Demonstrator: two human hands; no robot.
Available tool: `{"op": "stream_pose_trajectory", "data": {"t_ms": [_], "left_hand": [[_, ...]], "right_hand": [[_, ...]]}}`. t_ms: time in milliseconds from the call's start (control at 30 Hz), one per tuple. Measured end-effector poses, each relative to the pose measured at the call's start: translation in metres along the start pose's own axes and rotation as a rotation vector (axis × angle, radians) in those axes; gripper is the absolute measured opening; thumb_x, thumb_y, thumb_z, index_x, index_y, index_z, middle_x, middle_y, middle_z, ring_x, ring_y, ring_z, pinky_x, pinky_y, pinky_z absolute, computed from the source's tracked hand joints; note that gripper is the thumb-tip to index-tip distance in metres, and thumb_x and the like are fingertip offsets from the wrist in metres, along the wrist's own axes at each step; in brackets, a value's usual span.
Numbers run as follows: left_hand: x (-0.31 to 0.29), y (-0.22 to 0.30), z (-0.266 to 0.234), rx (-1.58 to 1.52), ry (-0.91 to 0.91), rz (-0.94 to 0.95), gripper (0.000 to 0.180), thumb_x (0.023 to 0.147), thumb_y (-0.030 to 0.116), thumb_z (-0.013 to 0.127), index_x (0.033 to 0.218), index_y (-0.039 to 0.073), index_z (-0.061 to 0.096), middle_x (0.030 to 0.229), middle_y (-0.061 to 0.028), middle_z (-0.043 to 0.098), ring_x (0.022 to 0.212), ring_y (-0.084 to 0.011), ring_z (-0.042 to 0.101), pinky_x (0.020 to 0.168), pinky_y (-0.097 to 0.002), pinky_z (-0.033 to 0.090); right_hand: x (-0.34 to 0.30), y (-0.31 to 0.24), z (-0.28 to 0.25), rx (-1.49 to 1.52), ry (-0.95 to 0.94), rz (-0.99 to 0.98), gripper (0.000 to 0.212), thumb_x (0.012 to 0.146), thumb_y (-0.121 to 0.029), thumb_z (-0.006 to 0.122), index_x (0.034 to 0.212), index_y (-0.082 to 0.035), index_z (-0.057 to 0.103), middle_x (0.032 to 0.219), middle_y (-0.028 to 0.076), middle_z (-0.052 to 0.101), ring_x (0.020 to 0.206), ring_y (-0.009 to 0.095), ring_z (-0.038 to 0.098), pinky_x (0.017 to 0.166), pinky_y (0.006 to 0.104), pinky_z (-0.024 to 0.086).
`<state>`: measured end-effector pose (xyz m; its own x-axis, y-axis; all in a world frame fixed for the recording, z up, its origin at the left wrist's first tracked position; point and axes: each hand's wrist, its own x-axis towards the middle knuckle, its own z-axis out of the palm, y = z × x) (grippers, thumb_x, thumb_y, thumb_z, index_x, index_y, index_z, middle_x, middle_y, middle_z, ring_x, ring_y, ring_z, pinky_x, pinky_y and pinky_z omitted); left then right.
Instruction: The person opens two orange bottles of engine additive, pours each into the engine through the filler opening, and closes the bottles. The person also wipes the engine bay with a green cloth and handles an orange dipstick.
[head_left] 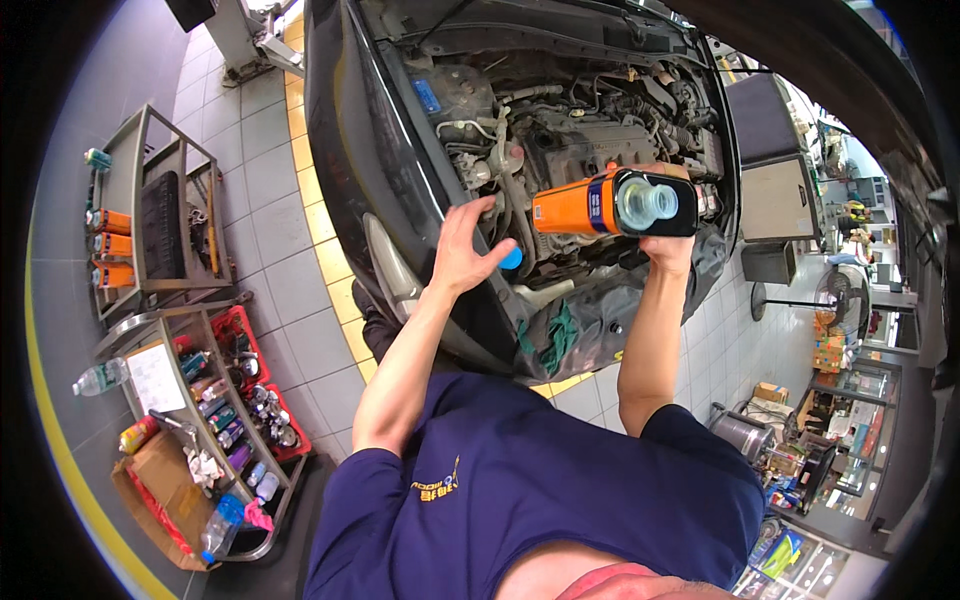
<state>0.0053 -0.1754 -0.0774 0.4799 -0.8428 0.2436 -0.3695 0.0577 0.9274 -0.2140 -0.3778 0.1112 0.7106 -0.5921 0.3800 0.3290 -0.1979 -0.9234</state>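
My right hand (668, 252) grips an orange and black motor oil bottle (575, 208) above the engine (590, 140). The bottle lies tilted over, its pale translucent neck (650, 202) facing me with no cap on it. My left hand (462, 245) is over the fender edge, left of the bottle and apart from it, fingers spread. Right by its thumb shows a round blue cap (511, 254); whether the thumb touches it, I cannot tell. A green cloth (560, 338) lies at the front of the engine bay, near a whitish plastic part (545, 292).
The dark car's fender and headlight (388, 262) border the bay on the left. A metal rack (150, 215) with several orange bottles and a tool cart (215, 400) with red trays stand further left. At right are a floor fan (838, 300) and cluttered shelves (850, 420).
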Motion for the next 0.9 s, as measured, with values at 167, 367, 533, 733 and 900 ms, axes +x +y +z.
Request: {"op": "stream_pose_trajectory", "data": {"t_ms": [167, 367, 533, 733, 900], "left_hand": [[-0.033, 0.121, -0.066, -0.166, -0.04, 0.229, 0.1, 0.08, 0.037, 0.102, 0.163, 0.003, 0.058, 0.157, -0.0172, 0.067, 0.151, -0.0355, 0.062, 0.129, -0.0487, 0.045], [-0.07, 0.216, -0.117, -0.047, 0.027, 0.432, 0.086, 0.074, 0.021, 0.102, 0.15, 0.003, 0.069, 0.15, -0.0197, 0.072, 0.141, -0.0383, 0.069, 0.119, -0.0487, 0.056], [-0.113, 0.25, -0.146, 0.033, 0.142, 0.458, 0.08, 0.067, 0.014, 0.099, 0.142, 0.004, 0.073, 0.136, -0.0168, 0.078, 0.124, -0.0374, 0.077, 0.107, -0.0466, 0.061], [-0.178, 0.251, -0.2, -0.023, 0.275, 0.318, 0.078, 0.07, 0.025, 0.107, 0.136, 0.003, 0.072, 0.122, -0.0158, 0.079, 0.112, -0.0341, 0.08, 0.096, -0.0424, 0.063], [-0.24, 0.213, -0.268, -0.098, 0.389, 0.029, 0.077, 0.072, 0.026, 0.109, 0.137, 0.004, 0.074, 0.121, -0.012, 0.082, 0.111, -0.0249, 0.081, 0.1, -0.0383, 0.062]], "right_hand": [[-0.02, -0.05, 0.071, 0.154, -0.159, -0.114, 0.097, 0.064, -0.028, 0.114, 0.14, 0.005, 0.064, 0.132, 0.03, 0.077, 0.128, 0.049, 0.076, 0.114, 0.0629, 0.06], [-0.027, -0.079, 0.132, 0.266, -0.385, -0.35, 0.089, 0.071, -0.024, 0.112, 0.138, 0.01, 0.065, 0.131, 0.034, 0.077, 0.126, 0.049, 0.078, 0.112, 0.0607, 0.062], [-0.053, -0.099, 0.178, 0.256, -0.34, -0.257, 0.093, 0.065, -0.028, 0.113, 0.137, 0.009, 0.068, 0.129, 0.031, 0.079, 0.124, 0.043, 0.078, 0.111, 0.0546, 0.061], [-0.065, -0.1, 0.271, 0.266, -0.459, -0.122, 0.09, 0.066, -0.029, 0.111, 0.137, 0.006, 0.068, 0.131, 0.026, 0.077, 0.129, 0.039, 0.071, 0.114, 0.0537, 0.056], [-0.068, -0.068, 0.359, 0.114, -0.565, 0.209, 0.091, 0.067, -0.02, 0.108, 0.143, 0.005, 0.066, 0.14, 0.019, 0.073, 0.135, 0.032, 0.07, 0.119, 0.047, 0.053]]}}
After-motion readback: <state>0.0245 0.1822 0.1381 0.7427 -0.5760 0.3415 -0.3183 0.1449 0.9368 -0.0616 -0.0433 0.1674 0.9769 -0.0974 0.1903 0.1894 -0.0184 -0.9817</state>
